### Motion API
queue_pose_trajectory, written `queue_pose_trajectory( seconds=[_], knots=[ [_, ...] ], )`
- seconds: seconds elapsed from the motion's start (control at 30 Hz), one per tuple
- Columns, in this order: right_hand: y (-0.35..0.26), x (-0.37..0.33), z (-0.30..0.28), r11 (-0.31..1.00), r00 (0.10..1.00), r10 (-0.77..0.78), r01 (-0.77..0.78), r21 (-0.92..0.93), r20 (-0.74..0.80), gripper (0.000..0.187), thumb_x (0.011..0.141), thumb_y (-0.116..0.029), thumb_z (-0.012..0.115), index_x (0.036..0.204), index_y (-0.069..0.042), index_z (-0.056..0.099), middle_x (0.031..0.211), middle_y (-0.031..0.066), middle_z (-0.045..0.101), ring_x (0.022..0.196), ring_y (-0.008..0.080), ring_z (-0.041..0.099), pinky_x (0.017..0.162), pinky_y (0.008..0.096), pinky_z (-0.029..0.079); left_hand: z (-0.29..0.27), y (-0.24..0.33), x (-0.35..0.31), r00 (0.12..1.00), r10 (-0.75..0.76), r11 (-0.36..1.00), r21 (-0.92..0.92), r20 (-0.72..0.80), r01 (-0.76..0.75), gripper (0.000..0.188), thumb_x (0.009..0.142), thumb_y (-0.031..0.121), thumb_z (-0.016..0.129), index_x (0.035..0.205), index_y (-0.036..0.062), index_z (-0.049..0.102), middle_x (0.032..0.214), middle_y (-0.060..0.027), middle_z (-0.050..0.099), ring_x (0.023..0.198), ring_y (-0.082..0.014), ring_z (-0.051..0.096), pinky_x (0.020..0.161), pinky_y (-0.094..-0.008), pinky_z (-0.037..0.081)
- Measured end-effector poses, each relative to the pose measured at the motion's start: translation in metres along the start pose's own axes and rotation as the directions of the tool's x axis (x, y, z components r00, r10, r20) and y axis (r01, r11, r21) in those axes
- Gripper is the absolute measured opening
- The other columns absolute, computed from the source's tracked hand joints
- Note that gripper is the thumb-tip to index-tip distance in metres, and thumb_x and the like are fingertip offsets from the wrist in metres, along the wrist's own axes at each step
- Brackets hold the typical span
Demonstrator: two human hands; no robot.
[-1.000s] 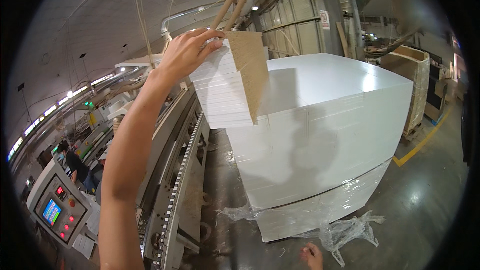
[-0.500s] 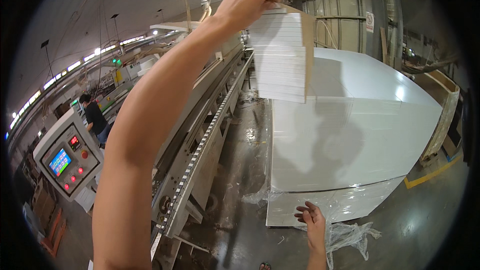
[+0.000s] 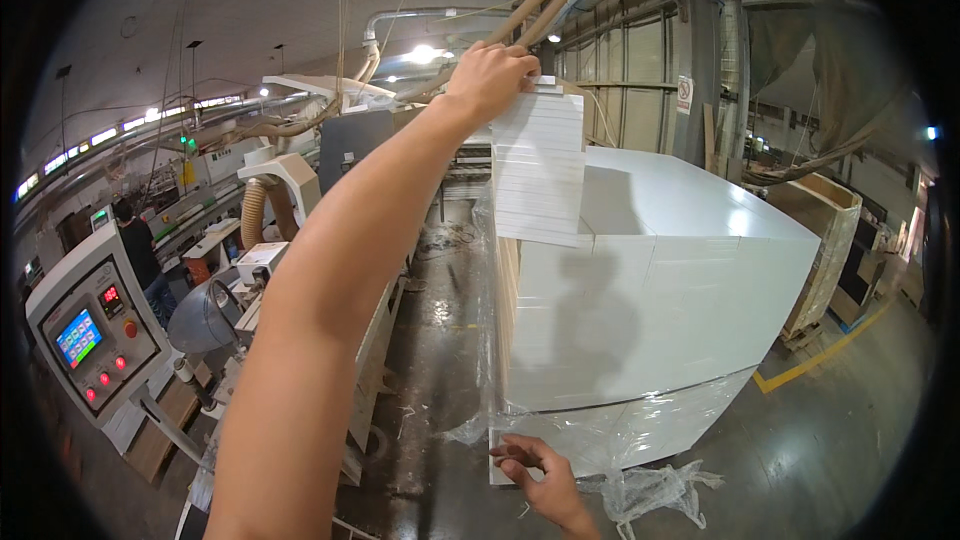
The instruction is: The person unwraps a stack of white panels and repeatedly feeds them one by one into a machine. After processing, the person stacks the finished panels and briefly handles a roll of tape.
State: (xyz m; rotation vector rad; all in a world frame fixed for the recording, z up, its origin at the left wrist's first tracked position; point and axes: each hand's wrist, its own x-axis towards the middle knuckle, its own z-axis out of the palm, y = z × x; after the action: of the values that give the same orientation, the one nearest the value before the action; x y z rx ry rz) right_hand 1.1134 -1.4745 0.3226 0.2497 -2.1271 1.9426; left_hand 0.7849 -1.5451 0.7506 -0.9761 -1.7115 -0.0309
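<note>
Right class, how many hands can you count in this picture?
2. The left hand is raised, gripping the top of a small stack of white panels; the right hand reaches low beside the plastic wrap.

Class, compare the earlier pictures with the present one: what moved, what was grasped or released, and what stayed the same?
The right hand has come up from the lower edge to the plastic wrap at the base of the white board stack; whether it touches is unclear. The left hand keeps its hold atop the raised bundle of white boards. Nothing was released; the stack stayed put.

Single head-worn fisheye view, looking forward and down, close on raised left arm, factory hall beyond
</note>
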Motion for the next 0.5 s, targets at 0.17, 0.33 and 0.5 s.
queue_pose_trajectory(
  seconds=[0.17, 0.33, 0.5],
  knots=[
    [-0.011, -0.006, -0.016, 0.99, 0.999, 0.032, -0.027, 0.137, -0.033, 0.039, 0.102, -0.015, 0.071, 0.135, 0.003, 0.061, 0.117, 0.0172, 0.076, 0.104, 0.0239, 0.074, 0.095, 0.0371, 0.057, -0.012, -0.014, -0.024, 0.949, 0.203, 0.967, 0.204, -0.24, -0.156, 0.012, 0.095, 0.024, 0.069, 0.103, 0.0143, 0.068, 0.103, -0.0005, 0.073, 0.1, -0.0218, 0.071, 0.092, -0.04, 0.048],
    [-0.053, 0.027, -0.037, 0.946, 0.987, -0.153, 0.16, 0.281, -0.046, 0.048, 0.1, -0.026, 0.074, 0.137, 0.002, 0.06, 0.116, 0.0172, 0.076, 0.101, 0.0237, 0.073, 0.091, 0.0379, 0.058, -0.109, -0.034, -0.09, 0.876, 0.316, 0.923, 0.332, -0.363, -0.195, 0.006, 0.098, 0.02, 0.068, 0.102, 0.0157, 0.066, 0.097, -0.0006, 0.071, 0.092, -0.019, 0.073, 0.084, -0.0398, 0.053],
    [-0.145, 0.114, -0.015, 0.796, 0.899, -0.437, 0.382, 0.47, 0.01, 0.073, 0.096, -0.026, 0.053, 0.16, 0.003, 0.033, 0.154, 0.0333, 0.049, 0.123, 0.0416, 0.065, 0.096, 0.0483, 0.056, -0.27, -0.047, -0.204, 0.931, 0.182, 0.91, 0.413, -0.316, -0.038, 0.015, 0.097, 0.018, 0.071, 0.109, 0.0097, 0.066, 0.099, -0.0063, 0.067, 0.089, -0.024, 0.07, 0.074, -0.0391, 0.055]
  ],
)
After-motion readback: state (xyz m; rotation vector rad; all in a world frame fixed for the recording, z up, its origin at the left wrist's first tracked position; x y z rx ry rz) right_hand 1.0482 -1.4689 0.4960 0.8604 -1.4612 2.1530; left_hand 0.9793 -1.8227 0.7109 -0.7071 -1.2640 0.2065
